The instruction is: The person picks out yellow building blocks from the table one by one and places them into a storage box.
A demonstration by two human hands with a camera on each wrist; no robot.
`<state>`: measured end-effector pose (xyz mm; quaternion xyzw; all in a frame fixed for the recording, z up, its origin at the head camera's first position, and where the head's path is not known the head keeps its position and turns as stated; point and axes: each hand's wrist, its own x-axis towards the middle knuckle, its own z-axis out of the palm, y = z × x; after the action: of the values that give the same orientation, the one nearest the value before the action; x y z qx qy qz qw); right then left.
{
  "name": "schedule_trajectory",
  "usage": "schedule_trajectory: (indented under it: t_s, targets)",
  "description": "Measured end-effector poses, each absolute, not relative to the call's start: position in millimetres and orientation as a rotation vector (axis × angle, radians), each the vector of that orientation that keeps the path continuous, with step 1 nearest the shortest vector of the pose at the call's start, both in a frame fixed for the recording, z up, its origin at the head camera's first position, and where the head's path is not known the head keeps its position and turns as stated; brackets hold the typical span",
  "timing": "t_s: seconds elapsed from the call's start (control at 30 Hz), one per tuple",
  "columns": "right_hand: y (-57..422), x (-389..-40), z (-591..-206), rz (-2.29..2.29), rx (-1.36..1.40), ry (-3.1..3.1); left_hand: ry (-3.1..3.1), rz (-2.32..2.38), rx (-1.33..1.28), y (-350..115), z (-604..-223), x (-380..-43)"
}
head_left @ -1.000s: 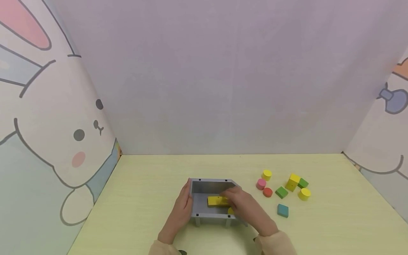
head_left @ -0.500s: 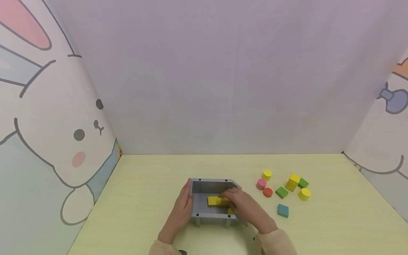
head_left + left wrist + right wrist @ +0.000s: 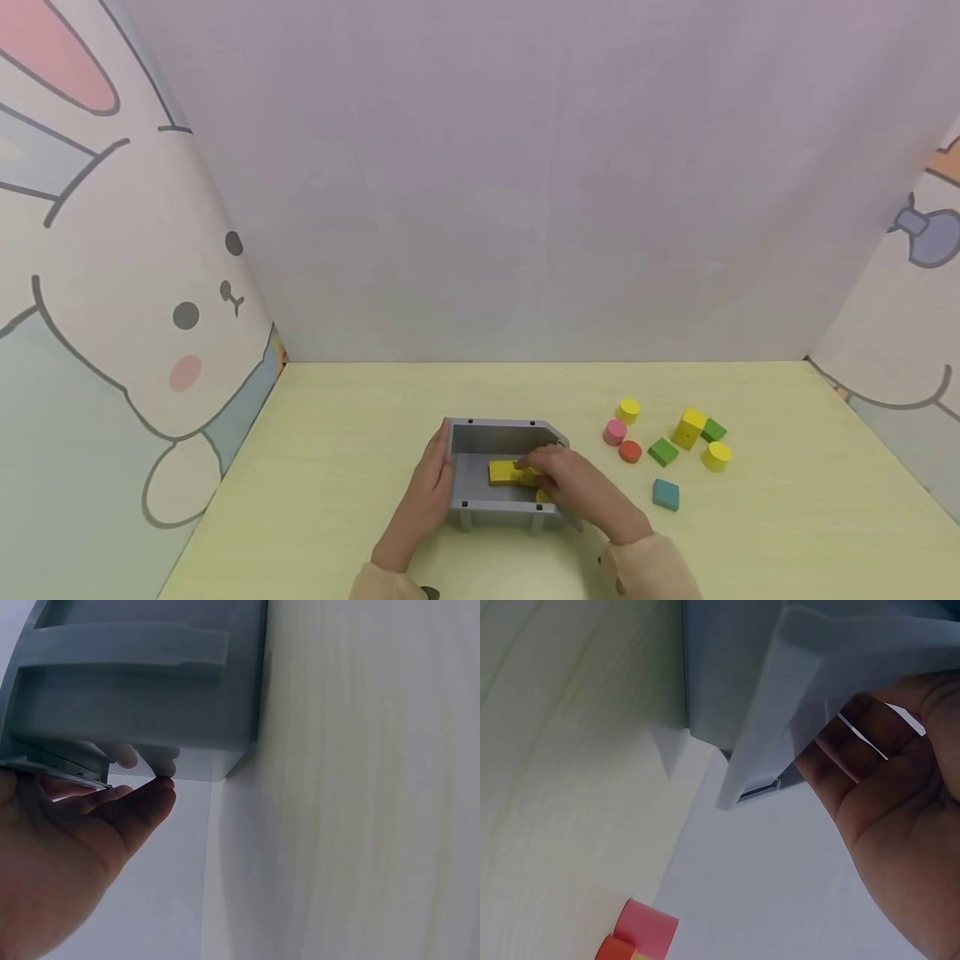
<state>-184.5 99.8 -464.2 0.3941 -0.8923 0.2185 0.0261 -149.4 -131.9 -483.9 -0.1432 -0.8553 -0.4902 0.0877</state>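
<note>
A grey plastic bin (image 3: 471, 483) lies on the table, its opening facing up. My left hand (image 3: 427, 492) rests along its left wall, fingers extended; in the left wrist view those fingers (image 3: 142, 810) touch the bin's outside. Inside the bin, a yellow block (image 3: 502, 472) lies flat on the floor. Beside it, my right hand (image 3: 577, 483) reaches over the right end and pinches another yellow block (image 3: 530, 477), partly covered by the fingers. A yellow round piece (image 3: 543, 496) shows under this hand. The bin wall hides the right fingertips in the right wrist view.
Right of the bin lie loose blocks: a pink cylinder (image 3: 615, 432), a red disc (image 3: 630, 452), yellow cylinders (image 3: 628, 411), a yellow block (image 3: 689, 428), green blocks (image 3: 663, 452) and a teal block (image 3: 665, 494). A pale curtain (image 3: 525, 208) hangs behind the table (image 3: 360, 417).
The yellow block under my right fingers has shifted slightly, and a step now shows between it and the block beside it. My left hand and the bin stay in place.
</note>
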Motion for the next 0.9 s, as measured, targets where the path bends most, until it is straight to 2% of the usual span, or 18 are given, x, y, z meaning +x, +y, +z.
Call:
schedule_trajectory:
  t_s: [0.9]
  targets:
    - [98.4, -189.2, -466.1, 0.669, 1.302, -2.786, -2.528, -1.448, -0.457, -132.4, -487.3, -150.6]
